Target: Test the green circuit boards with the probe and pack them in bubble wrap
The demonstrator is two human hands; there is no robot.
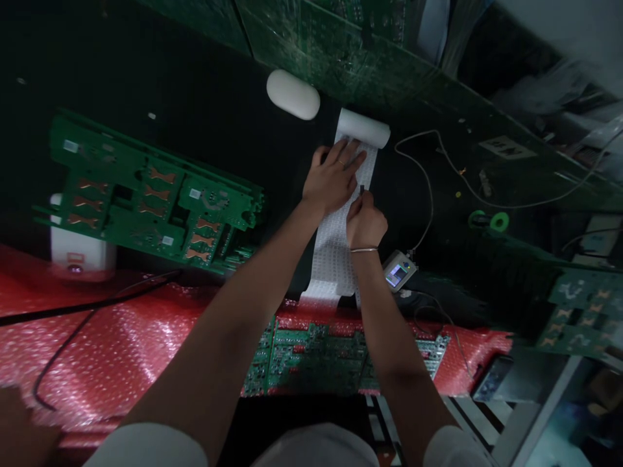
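Note:
A long strip of small printed white labels (331, 250) runs down the dark bench, ending at its far end in a roll (366, 130). My left hand (329, 181) lies open across the strip just below the roll, its fingers spread over the labels. Close beside it on the right, my right hand (367, 224) is closed at the strip's edge. A small dark tip (361, 189) sticks out from its pinched fingers; the rest of that tool is hidden. The strip's near end reaches red bubble wrap.
Stacked green circuit boards (146, 188) lie at left, with more boards (311, 353) on the red bubble wrap (141, 344) in front. A white oval case (293, 95) sits beyond my left hand. At right are a small device with a lit screen (400, 272), its cable, and a phone (492, 377).

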